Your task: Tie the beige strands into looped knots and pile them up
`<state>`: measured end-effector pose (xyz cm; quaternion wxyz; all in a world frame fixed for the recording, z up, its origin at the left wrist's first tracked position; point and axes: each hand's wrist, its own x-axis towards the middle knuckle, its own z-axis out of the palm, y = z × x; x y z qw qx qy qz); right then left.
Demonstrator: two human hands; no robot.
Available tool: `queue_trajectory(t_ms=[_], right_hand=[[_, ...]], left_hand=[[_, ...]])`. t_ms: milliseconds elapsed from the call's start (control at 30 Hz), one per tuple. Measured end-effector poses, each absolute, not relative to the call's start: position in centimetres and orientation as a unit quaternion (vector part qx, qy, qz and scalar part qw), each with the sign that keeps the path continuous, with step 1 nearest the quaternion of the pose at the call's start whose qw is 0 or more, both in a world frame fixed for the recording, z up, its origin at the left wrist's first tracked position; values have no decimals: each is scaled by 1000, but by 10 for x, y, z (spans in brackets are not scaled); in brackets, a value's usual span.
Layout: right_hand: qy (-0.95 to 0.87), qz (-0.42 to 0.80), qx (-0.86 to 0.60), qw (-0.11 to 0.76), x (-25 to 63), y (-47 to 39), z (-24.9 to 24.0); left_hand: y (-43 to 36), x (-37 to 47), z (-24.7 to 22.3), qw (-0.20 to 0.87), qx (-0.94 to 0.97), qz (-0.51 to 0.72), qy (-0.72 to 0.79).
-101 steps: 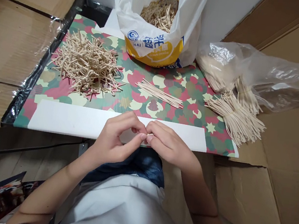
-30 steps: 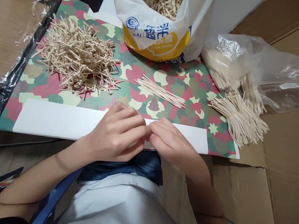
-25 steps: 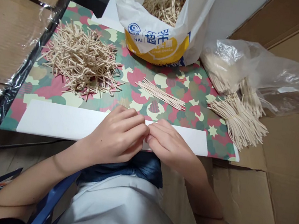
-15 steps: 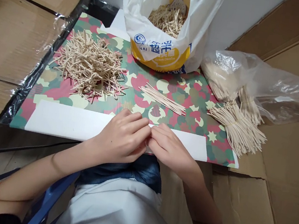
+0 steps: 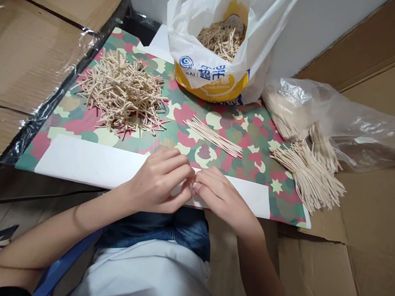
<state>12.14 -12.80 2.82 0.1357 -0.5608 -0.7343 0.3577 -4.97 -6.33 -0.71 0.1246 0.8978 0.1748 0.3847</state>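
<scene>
My left hand (image 5: 165, 180) and my right hand (image 5: 225, 196) meet over the white strip at the table's near edge, fingers closed. Between their fingertips shows a small bit of a thin pale stick (image 5: 193, 185), apparently bent; most of it is hidden. Just beyond the hands, several straight thin sticks (image 5: 214, 136) lie in a loose row on the patterned sheet (image 5: 184, 111). Off to the left rises a heap of short bent or knotted stick pieces (image 5: 123, 95).
A white and yellow plastic bag (image 5: 208, 78) holding more pieces stands at the back. On the right lie a tied bundle of sticks (image 5: 308, 177) and a clear plastic bag (image 5: 300, 104) with more. Cardboard (image 5: 38, 45) flanks the table on the left.
My fingertips have parted slightly, and a small pale bit of stick now shows between them. The camera view has shifted a little; the heap, row and bags stay in place.
</scene>
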Motion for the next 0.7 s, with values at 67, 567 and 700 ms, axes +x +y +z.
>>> queue_trajectory(t_ms=[67, 567, 700], right_hand=[[-737, 359, -557, 131, 122, -129, 29], [-747, 356, -543, 146, 118, -127, 26], [-743, 353, -547, 154, 118, -125, 27]], left_hand=[[-62, -53, -6, 117, 903, 380, 163], [-64, -54, 0, 71, 938, 310, 138], [-63, -51, -3, 82, 925, 341, 148]])
